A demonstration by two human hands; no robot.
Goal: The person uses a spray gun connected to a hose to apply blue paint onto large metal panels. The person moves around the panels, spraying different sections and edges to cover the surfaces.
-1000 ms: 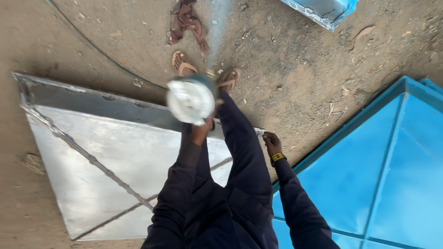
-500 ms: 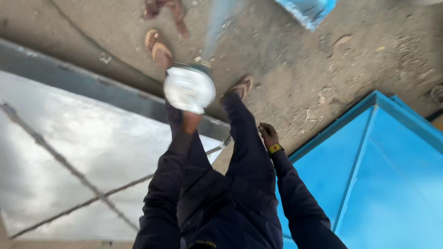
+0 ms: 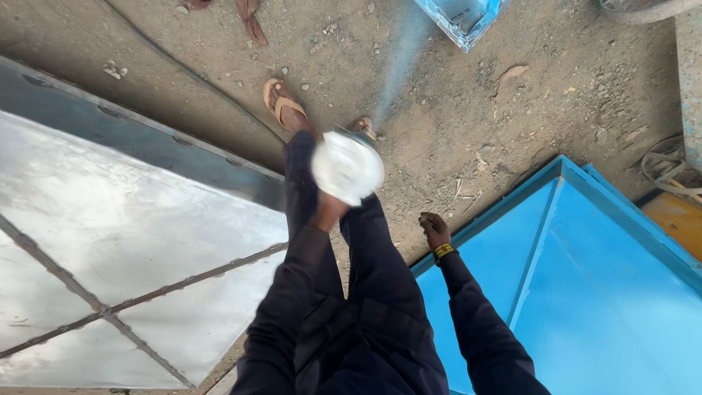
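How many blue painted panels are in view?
2. One large blue panel lies on the dirt at lower right, beside the right hand. A smaller blue piece sits at the top edge, partly cut off. Others may lie out of frame.

Dirt ground (image 3: pixel 512 124): grey metal panel (image 3: pixel 124 241), blue panel (image 3: pixel 585 292), pebbles.

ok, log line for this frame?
left hand: holds white spray cup | right hand: empty, by blue panel | standing on dirt
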